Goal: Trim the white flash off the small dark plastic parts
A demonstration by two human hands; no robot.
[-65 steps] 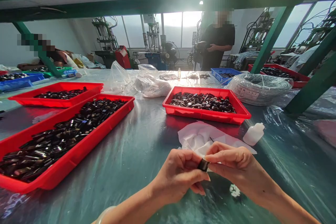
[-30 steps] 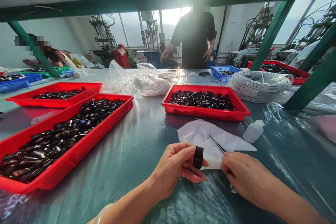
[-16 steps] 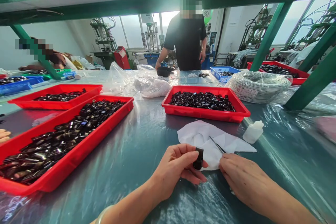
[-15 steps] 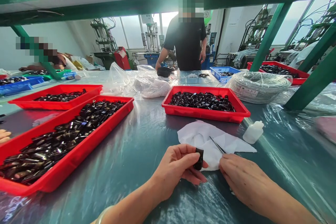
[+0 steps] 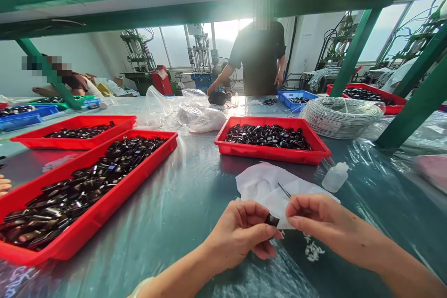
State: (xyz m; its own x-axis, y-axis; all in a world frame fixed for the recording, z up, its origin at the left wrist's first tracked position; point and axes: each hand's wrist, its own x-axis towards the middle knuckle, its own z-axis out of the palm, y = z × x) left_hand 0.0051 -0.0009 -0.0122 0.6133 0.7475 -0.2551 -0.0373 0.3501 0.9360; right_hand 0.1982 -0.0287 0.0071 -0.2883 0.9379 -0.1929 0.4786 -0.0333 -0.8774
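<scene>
Near the bottom centre, my left hand [image 5: 244, 230] pinches a small dark glossy part [image 5: 272, 220] between thumb and fingers. Just right of it, my right hand [image 5: 316, 216] is closed around thin metal tweezers [image 5: 284, 190], whose tip points up and left over a white cloth [image 5: 256, 179]. The two hands are close but apart. Small white bits [image 5: 313, 251] lie on the table below my right hand. A white squeeze bottle [image 5: 335, 177] stands beside the cloth.
Red trays of dark parts stand ahead [image 5: 272, 154] and at the left [image 5: 115, 195]. A wrapped cable coil [image 5: 340, 116] sits at the right. Across the table stands a person [image 5: 260, 58] in a dark shirt. A green shelf [image 5: 139, 7] spans overhead.
The dark part has tilted in my left hand. My right hand has turned and shifted slightly, uncovering the white bits. The person opposite has shifted right.
</scene>
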